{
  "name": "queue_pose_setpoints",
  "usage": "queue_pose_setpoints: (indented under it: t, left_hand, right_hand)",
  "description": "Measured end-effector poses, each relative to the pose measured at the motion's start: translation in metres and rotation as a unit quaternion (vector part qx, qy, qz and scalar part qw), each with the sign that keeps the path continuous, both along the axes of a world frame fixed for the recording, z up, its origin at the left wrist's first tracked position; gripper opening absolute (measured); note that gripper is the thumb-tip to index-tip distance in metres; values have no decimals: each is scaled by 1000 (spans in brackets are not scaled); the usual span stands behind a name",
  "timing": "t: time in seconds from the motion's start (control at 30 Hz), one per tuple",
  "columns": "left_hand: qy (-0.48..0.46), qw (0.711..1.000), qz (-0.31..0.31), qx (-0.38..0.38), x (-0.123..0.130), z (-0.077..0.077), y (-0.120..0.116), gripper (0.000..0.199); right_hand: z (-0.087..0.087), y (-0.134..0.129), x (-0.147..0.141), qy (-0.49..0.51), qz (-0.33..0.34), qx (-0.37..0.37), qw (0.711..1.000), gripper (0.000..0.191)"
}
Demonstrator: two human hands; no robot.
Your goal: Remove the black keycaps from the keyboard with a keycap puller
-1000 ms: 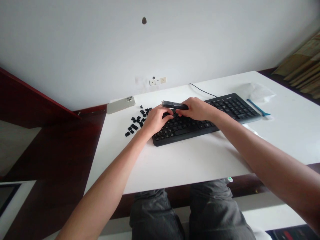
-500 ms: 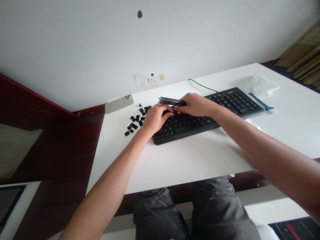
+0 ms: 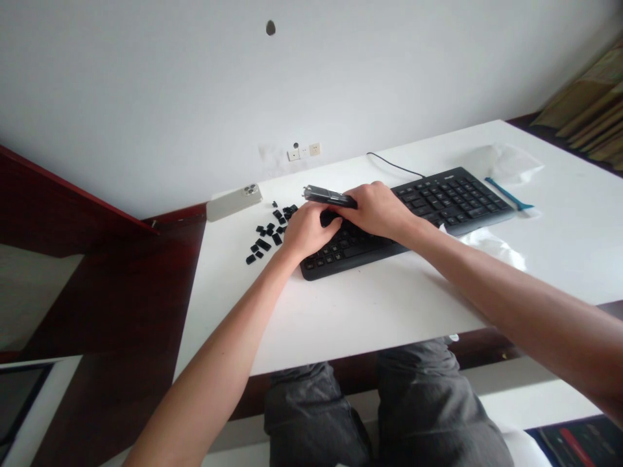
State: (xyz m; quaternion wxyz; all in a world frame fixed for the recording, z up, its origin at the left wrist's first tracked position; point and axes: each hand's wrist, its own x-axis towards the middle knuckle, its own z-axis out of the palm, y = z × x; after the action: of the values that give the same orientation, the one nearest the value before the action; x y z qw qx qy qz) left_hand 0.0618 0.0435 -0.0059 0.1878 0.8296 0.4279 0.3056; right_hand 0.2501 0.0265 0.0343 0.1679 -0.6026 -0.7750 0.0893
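A black keyboard (image 3: pixel 370 244) lies slanted across the white table, with keycaps missing at its near left. Over its left part rests my left hand (image 3: pixel 306 230), its thumb apart from the forefinger; the other fingertips are hidden. My right hand (image 3: pixel 377 207) is closed round a slim black tool (image 3: pixel 331 196) with a silvery, pronged-looking end pointing left, above the left hand's fingers. The right fingertips reach down to the keys, where the hands hide the contact. Several loose black keycaps (image 3: pixel 263 244) are scattered left of the keyboard, close to my left hand.
A phone (image 3: pixel 233 202) lies face down at the back left of the table (image 3: pixel 311 324). Right of the keyboard are a blue tool (image 3: pixel 509 194) and a clear plastic bag (image 3: pixel 516 163). Crumpled white tissue (image 3: pixel 494 246) sits below my right forearm. A cable (image 3: pixel 394 165) runs behind.
My right hand, with the black tool, has shifted slightly left and closer to my left hand. More of the white tissue shows beside the right forearm. The view has moved a little.
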Motion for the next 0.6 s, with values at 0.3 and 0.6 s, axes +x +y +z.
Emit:
queue_pose_setpoints:
  t: [0.3, 0.6]
  left_hand:
    - [13, 998, 57, 10, 15, -5, -8, 17]
    - [10, 994, 108, 6, 18, -12, -7, 17]
  right_hand:
    - [-16, -12, -12, 58, -98, 24, 993, 27]
    - [-30, -22, -26, 39, -109, 58, 992, 26]
